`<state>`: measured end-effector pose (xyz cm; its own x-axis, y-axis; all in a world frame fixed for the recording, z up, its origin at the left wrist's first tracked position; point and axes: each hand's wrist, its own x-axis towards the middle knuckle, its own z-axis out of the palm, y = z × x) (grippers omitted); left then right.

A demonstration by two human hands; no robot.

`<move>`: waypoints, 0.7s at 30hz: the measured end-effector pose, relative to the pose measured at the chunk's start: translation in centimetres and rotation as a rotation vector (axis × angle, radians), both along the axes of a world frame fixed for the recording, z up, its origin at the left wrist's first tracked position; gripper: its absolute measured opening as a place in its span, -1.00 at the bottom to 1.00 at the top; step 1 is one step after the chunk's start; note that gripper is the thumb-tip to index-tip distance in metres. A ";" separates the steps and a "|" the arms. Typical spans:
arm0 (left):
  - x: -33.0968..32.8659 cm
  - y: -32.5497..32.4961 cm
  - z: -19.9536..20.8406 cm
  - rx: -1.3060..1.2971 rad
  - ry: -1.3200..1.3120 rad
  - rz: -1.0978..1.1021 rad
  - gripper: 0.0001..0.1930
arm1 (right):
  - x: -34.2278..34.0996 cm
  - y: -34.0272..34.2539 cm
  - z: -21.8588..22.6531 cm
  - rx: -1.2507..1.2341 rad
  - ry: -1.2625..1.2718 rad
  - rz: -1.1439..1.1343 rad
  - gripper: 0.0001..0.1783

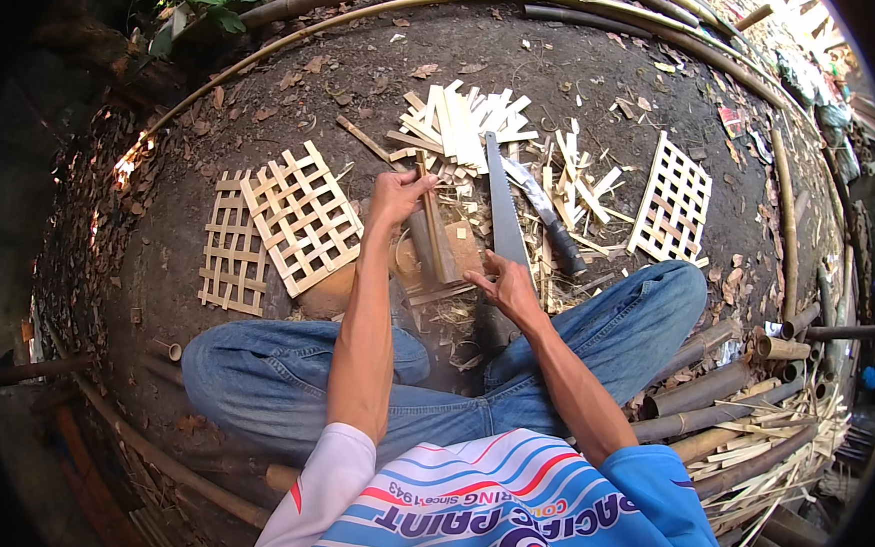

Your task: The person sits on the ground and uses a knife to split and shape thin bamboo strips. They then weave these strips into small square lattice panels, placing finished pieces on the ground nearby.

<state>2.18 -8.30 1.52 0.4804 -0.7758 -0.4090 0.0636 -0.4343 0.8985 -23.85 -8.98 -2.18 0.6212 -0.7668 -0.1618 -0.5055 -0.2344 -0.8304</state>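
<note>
In the head view, the left hand (399,197) is closed around the upper part of a split bamboo piece (434,223), which stands tilted over a wooden block (467,245) between the person's legs. The right hand (507,286) has its fingers apart near the piece's lower end; whether a fingertip touches it cannot be told. A saw (503,207) lies just right of the block, beside a black-handled knife (563,247). Pale strips (457,122) are heaped beyond, and woven lattice panels (302,220) lie on both sides.
</note>
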 end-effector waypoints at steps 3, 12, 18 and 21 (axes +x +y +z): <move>1.5 0.1 0.3 -0.012 -0.242 -0.005 -0.65 | -0.2 -0.5 -0.5 0.023 0.028 -0.018 -0.37; -0.1 0.5 1.2 0.136 -0.754 -0.105 -0.61 | -0.5 -0.9 0.3 0.058 0.076 -0.029 -0.40; -2.1 0.2 0.1 0.183 -0.806 -0.195 -0.68 | -0.6 -0.6 -0.2 0.025 0.036 -0.067 -0.47; -3.4 0.2 -0.5 0.141 -0.845 -0.218 -0.80 | -0.2 -0.7 -0.7 0.046 -0.008 -0.131 -0.52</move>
